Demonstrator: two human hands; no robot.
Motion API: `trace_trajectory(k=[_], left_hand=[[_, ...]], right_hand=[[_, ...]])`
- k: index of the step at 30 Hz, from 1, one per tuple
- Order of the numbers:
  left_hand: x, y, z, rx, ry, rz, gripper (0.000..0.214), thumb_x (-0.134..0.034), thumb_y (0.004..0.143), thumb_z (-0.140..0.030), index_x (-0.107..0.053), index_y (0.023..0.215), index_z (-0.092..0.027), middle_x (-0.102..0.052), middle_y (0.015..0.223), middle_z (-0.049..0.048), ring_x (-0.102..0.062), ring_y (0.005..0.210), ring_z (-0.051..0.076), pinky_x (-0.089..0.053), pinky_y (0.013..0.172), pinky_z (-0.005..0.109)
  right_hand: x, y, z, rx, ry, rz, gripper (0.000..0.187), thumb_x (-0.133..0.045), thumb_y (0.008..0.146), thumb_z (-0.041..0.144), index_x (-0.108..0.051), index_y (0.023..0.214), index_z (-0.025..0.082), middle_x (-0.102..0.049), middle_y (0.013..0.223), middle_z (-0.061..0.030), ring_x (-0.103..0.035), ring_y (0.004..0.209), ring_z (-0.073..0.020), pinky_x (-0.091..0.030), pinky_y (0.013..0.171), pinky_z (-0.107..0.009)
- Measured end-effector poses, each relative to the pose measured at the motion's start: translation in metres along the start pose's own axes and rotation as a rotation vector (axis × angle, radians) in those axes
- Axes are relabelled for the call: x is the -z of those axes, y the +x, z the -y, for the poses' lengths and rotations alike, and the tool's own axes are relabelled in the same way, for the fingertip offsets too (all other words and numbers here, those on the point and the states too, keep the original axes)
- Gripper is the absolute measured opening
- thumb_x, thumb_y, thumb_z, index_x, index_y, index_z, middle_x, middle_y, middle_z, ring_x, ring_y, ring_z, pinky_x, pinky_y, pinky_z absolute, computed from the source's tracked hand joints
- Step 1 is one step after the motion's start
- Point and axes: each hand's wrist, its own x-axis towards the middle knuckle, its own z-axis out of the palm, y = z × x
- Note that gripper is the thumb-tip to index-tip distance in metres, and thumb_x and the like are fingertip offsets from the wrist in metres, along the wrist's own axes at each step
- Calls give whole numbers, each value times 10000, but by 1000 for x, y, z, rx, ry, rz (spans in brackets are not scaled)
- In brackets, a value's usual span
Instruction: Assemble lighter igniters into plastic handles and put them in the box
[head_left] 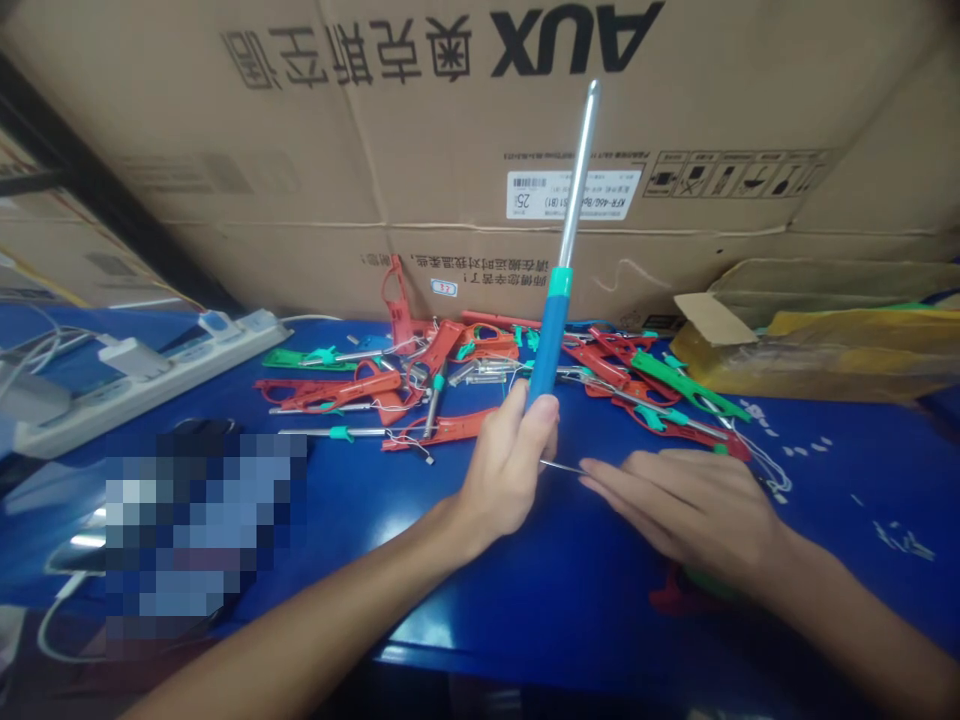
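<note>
My left hand [510, 460] is closed around the blue handle [546, 350] of a long-nosed lighter. Its silver metal tube [577, 180] points up and slightly right, and a green collar [560, 282] joins tube to handle. Most of the lower handle is hidden by my fingers. To the right, my right hand [682, 500] pinches a thin metal piece [562, 466] between thumb and fingertips. Its other end reaches my left hand at the handle; whether it is a wire or a slim tool I cannot tell.
Behind my hands lie several red lighter shells [442, 430] with tubes and wires, plus a green shell [694, 385]. A white power strip [150, 380] and a blurred-out device are at left. A large cardboard box [420, 150] stands behind; a small taped carton [832, 350] sits right.
</note>
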Motion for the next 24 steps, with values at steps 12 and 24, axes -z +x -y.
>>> trace_trajectory(k=[12,24], left_hand=[[-1,-1,6,3,40,-50,428,-359,1066,-554,-430,823,-210,-422,664,-46,-390,587,117,-342,579,286],[0,4,3,30,-47,-51,458,-314,1068,-578,-456,839,-208,-431,637,-47,-404,573,119,-340,581,284]], right_hand=[[-3,23,15,-882,1014,119,136,-695,914,336,-774,853,242,-771,764,-3,-661,596,-142,-506,517,-250],[1,16,4,-601,758,126,85,-602,943,202,-674,898,213,-636,770,10,-580,648,-116,-478,592,-245]])
